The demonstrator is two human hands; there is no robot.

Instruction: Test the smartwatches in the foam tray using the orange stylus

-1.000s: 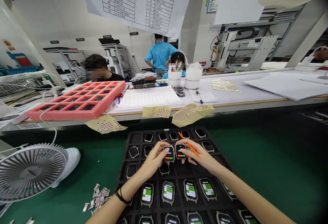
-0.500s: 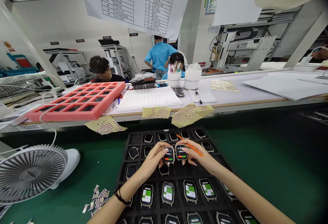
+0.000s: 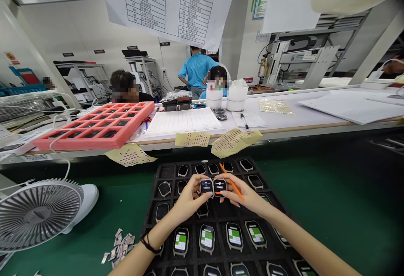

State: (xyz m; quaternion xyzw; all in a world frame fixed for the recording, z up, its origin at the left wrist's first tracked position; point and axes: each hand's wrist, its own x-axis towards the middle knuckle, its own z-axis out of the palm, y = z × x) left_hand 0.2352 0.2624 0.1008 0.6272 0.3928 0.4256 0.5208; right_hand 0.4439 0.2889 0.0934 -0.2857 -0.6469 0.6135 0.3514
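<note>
Work in hand, judging by the pose: two watches held up side by side, screens facing the head camera. In the left hand [image 3: 189, 200], curled fingers closed around a rounded-square black smartwatch [image 3: 206, 187]; in the right hand [image 3: 243, 196], curled fingers closed around a matching black smartwatch [image 3: 220, 187]. Between the two cases, next to no gap, and beneath them a black foam tray [image 3: 167, 168]. On both dark screens, pale text too small to read. Tucked in the right hand's grip, as far as visible, a slim orange stick [image 3: 236, 191], slanting across the tray. Around the left wrist, a thin black cord bracelet [image 3: 148, 244]. Nearer the body, rows of watches with green-and-white screens [image 3: 206, 239]; farther off, rows with dark screens [image 3: 200, 169]. Called for next, in judgement: a free foam pocket for each watch. Left of the tray, on a green mat [image 3: 331, 208], a white desk fan [image 3: 38, 215] and scattered paper scraps [image 3: 118, 246]. Beyond, on a white bench [image 3: 284, 120], a coral-pink compartment tray [image 3: 94, 143] and dotted yellow sheets [image 3: 235, 141].
</note>
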